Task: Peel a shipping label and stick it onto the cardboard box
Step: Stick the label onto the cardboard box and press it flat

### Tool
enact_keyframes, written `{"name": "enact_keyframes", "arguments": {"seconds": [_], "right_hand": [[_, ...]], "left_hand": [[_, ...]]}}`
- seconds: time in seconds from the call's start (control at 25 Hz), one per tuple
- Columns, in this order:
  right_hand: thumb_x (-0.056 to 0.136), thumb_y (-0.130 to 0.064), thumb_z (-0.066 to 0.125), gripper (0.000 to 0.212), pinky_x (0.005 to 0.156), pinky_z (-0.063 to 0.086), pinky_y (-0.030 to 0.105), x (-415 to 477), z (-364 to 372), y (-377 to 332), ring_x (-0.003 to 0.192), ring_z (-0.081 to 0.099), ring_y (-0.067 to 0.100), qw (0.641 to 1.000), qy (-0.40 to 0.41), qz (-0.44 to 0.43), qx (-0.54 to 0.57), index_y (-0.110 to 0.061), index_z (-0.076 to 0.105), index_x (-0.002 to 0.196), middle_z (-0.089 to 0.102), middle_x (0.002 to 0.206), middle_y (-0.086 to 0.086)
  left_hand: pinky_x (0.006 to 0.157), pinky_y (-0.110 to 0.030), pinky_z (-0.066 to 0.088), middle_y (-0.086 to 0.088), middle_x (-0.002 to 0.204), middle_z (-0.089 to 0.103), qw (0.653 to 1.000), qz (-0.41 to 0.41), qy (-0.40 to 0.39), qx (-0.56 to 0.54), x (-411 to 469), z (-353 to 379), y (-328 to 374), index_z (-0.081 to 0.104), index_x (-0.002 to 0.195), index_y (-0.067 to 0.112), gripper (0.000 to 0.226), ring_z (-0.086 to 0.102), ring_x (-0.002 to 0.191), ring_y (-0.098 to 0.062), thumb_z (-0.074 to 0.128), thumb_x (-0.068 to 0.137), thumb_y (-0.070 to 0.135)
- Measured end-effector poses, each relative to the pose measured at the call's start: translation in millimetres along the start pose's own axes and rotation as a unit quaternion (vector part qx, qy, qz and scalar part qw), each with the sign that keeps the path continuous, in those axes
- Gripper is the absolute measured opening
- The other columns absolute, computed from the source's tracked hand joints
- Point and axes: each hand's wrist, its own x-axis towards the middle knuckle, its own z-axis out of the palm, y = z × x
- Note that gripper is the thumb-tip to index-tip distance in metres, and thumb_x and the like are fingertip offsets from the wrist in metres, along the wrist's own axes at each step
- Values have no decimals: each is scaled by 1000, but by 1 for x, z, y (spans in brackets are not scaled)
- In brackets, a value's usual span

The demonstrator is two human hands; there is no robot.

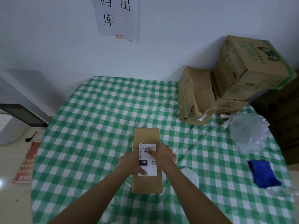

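Note:
A long brown cardboard box (146, 135) lies lengthwise on the green-and-white checked cloth (90, 126). A white shipping label (146, 156) with a barcode, a QR code and a black "15H" block lies flat on the box's top. My left hand (129, 162) rests at the label's left edge, its thumb pressing the lower left corner. My right hand (165, 155) sits on the label's right side, thumb laid across the barcode area. Both hands press on the label; neither grips anything.
Several larger cardboard boxes (242, 70) are stacked at the back right against the wall. A crumpled clear plastic bag (249, 131) and white tubes (224, 122) lie to the right, with a blue cloth (263, 172) nearer. A red sign (27, 162) lies left of the cloth.

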Motion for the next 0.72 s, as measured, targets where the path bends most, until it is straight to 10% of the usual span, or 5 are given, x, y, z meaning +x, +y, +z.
{"name": "enact_keyframes", "arguments": {"seconds": [0.72], "right_hand": [[69,-88,42,84,76,53,34,11,1,-17,90,66,26,998,3,52,-47,-14,65,101,68,99,6]], "left_hand": [[89,-39,52,2,117,67,1000,-3,-12,17,4,-2,1,38,134,25,101,59,111,-23,87,49,52]]}}
